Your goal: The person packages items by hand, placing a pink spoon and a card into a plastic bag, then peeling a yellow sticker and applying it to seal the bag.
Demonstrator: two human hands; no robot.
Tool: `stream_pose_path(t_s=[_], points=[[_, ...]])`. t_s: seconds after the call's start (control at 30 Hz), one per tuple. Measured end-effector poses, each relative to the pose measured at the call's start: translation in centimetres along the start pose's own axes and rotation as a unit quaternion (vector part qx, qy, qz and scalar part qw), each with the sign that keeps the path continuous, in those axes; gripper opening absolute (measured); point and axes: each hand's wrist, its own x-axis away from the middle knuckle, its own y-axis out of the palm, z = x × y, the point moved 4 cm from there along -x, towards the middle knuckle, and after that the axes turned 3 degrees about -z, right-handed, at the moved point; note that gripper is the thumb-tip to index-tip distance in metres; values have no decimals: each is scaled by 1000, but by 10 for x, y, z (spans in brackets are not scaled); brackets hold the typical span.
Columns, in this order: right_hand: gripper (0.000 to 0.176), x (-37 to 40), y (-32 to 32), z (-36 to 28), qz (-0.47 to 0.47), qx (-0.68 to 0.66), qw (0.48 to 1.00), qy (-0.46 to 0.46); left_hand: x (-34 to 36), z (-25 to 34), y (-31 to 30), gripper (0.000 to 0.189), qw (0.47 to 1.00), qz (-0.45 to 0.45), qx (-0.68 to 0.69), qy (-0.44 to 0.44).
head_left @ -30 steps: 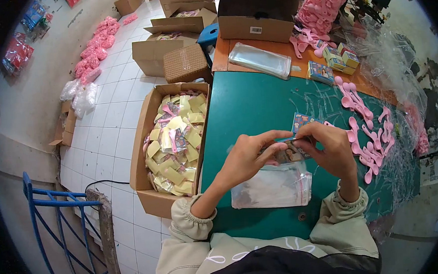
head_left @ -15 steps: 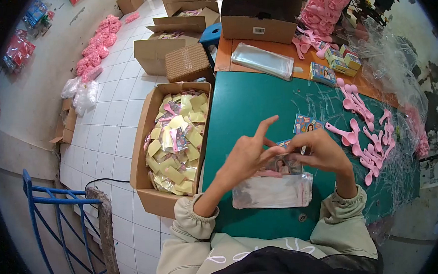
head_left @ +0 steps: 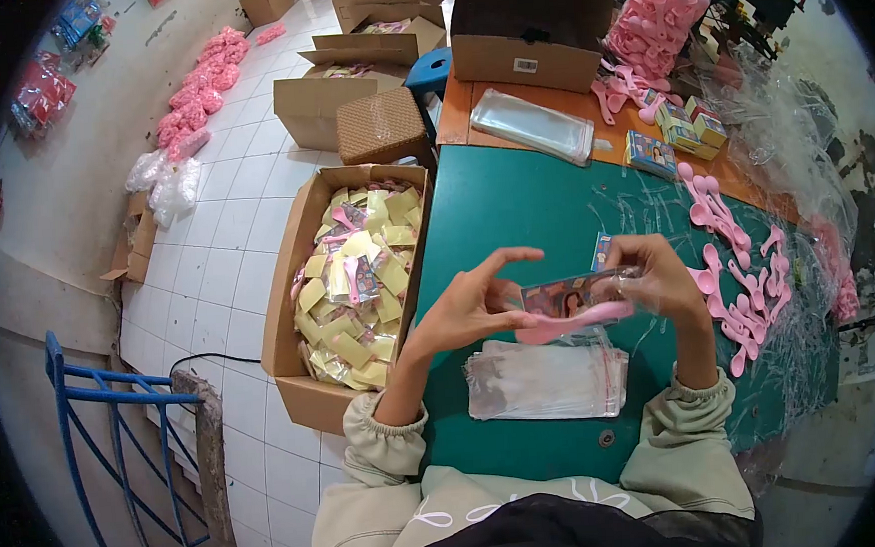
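Between my hands is a clear plastic packet (head_left: 564, 294) holding a printed card, with a pink measuring spoon (head_left: 586, 319) along its near side. My left hand (head_left: 472, 306) grips the packet's left end, thumb near the spoon's bowl, index finger stretched out above. At the other end, my right hand (head_left: 660, 278) pinches the packet with its fingers bent. Below them lies a stack of clear plastic bags (head_left: 544, 379) on the green table (head_left: 494, 210). Part of another printed card (head_left: 602, 250) shows behind my right hand. Loose pink spoons (head_left: 740, 300) lie to the right.
Left of the table stands a cardboard box (head_left: 293, 282) full of packed packets. At the back are an open carton (head_left: 534, 42), more clear bags (head_left: 533, 122), card stacks (head_left: 651, 152) and a big bag of spoons (head_left: 657, 19). Crumpled plastic (head_left: 785, 142) covers the right side.
Both hands have raised the packet off the bag stack and spread apart to its two ends. The pink spoon and card now show clearly. The view has shifted slightly.
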Motion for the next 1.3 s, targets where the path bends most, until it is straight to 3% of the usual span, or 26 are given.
stream_pose_path(t_s=[0.03, 0.13, 0.33, 0.43, 0.5, 0.53, 0.57, 0.63, 0.73, 0.93, 1.1, 1.3], points=[[17, -1, -4, 4, 19, -11, 1000, -1, 1, -2, -1, 58, 997, 10, 71, 9], [13, -3, -8, -1, 49, -47, 998, 2, 0, -8, -6, 65, 993, 57, 106, 8], [25, 0, -8, 1, 8, -53, 998, 17, -1, -19, -16, 55, 982, 169, 86, 15], [27, -2, -1, 1, 141, 102, 985, -6, 0, -19, -11, 54, 924, 316, -212, 37], [33, -8, 18, -9, 120, 155, 976, -96, -1, -37, -7, 56, 969, 238, 50, -47], [36, -9, 25, -13, 110, 181, 967, -141, -1, -43, -3, 56, 961, 191, 181, -89], [45, -9, 32, -19, 34, 228, 962, -146, 0, -45, -1, 57, 958, 175, 196, -112], [47, -10, 39, -5, -17, 263, 956, -133, 4, -48, 4, 58, 950, 146, 226, -160], [37, -15, 53, 10, -22, 281, 950, -135, 5, -53, 8, 59, 969, 96, 153, -169], [20, -22, 77, 29, -1, 257, 954, -155, 7, -54, 8, 55, 982, 92, 66, -150], [18, -23, 82, 30, -8, 255, 955, -149, 8, -61, 10, 52, 969, 105, 132, -182], [18, -19, 90, 22, 17, 356, 903, -240, 3, -69, 12, 54, 960, 109, 178, -189]])
